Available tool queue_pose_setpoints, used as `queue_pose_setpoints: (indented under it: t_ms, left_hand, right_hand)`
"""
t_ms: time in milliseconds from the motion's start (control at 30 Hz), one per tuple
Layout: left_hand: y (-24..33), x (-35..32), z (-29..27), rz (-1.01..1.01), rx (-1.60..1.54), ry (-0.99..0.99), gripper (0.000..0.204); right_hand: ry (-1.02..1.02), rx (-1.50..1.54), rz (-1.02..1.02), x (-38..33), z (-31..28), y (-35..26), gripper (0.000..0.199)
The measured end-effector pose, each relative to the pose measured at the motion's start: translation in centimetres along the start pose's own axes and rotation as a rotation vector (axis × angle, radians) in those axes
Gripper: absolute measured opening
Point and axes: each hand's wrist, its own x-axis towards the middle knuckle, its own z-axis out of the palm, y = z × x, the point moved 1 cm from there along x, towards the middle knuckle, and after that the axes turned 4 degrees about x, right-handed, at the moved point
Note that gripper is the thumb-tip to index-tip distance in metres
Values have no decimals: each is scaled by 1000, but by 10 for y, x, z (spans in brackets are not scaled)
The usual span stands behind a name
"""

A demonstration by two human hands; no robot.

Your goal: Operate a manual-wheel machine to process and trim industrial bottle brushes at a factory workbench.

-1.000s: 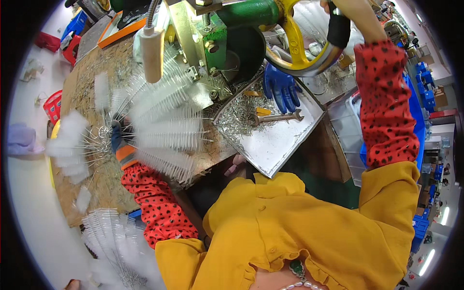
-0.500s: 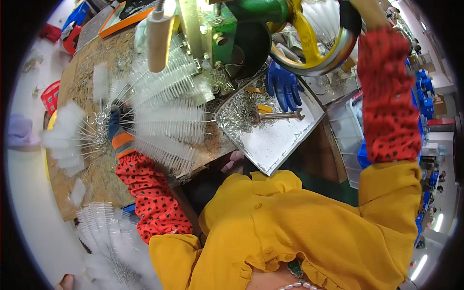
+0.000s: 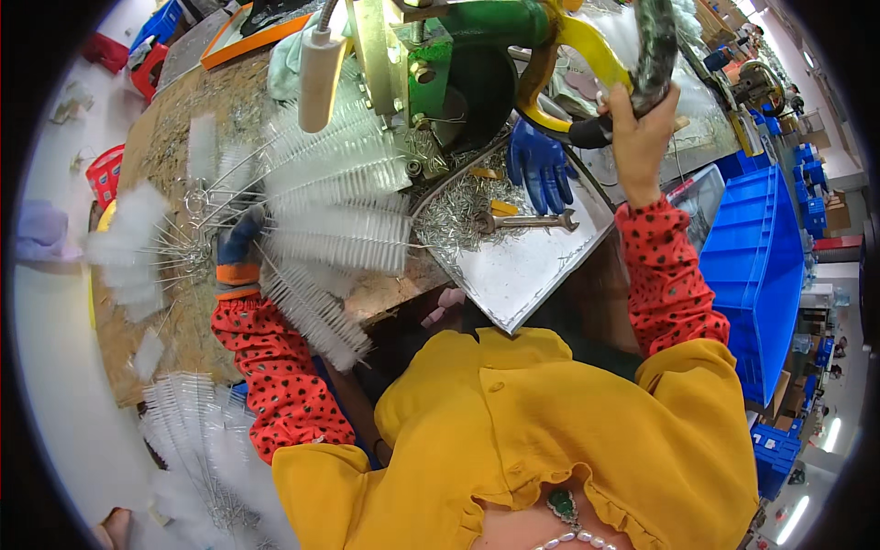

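My left hand (image 3: 240, 246), in a blue and orange glove, is closed round the wire stems of a fanned bundle of white bristle brushes (image 3: 341, 229). The bristle ends spread to the right, below a green press (image 3: 429, 78). My bare right hand (image 3: 640, 139) grips the rim of the press's yellow-spoked handwheel (image 3: 591, 44), at the wheel's near right side. Part of that rim is wrapped in black. The fingertips of my left hand are partly hidden among the wires.
A white tray (image 3: 513, 284) holds small metal pieces, a wrench (image 3: 532, 221) and a blue glove (image 3: 541, 165). A white cylindrical lamp (image 3: 321, 82) hangs by the press. More brushes (image 3: 128, 247) lie left on the wooden bench (image 3: 119, 353). A blue crate (image 3: 756, 266) stands right.
My right hand has come down and toward me from the upper right, and the handwheel has turned with it. My left hand and the brushes have shifted slightly right and nearer.
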Motion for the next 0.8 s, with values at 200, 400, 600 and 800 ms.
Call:
queue_pose_setpoints:
  t_ms: [200, 400, 600, 800]
  left_hand:
    - [8, 25, 24, -15, -123, 502, 29]
    - [-14, 38, -5, -39, 83, 570, 29]
    - [3, 17, 22, -89, -305, 265, 43]
    - [5, 15, 19, 46, -426, 285, 38]
  right_hand:
    - [-28, 61, -3, 11, 1, -5, 31]
    - [124, 222, -5, -21, 13, 12, 41]
    - [67, 86, -35, -25, 6, 33, 42]
    - [127, 214, -21, -28, 14, 30, 39]
